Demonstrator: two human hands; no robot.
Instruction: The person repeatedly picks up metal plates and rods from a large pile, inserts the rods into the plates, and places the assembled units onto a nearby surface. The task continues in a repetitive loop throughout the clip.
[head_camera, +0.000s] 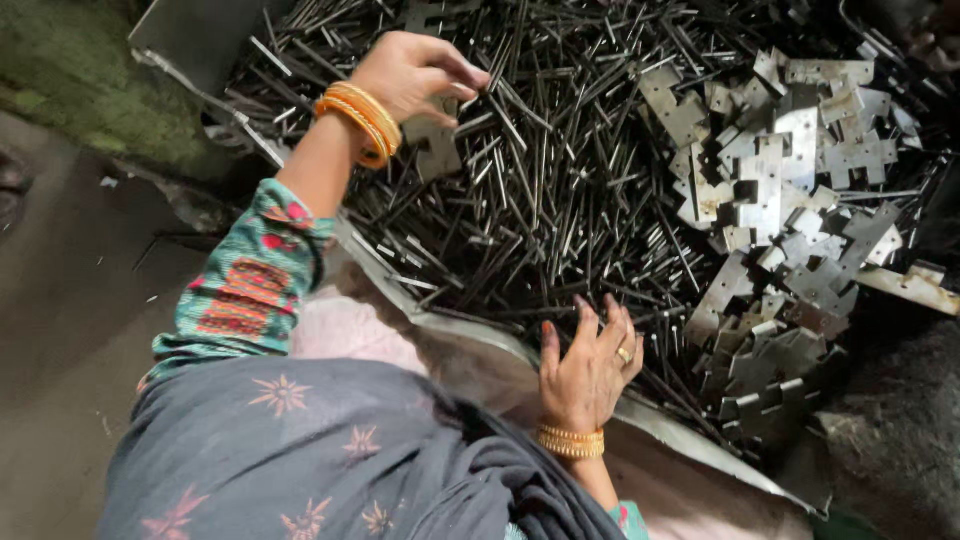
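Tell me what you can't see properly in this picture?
Head view only:
- Left hand: its curled fingers hide whether it grips any metal rod.
- Right hand: the palm faces away, so what lies under it is hidden.
- Metal tray: the top edge cuts it off; the pile covers its bottom.
- Flat metal plates: the far ones sink into dark shadow at the right.

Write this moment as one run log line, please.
left hand: on pins, fingers curled | right hand: open at tray edge | plates: piled right
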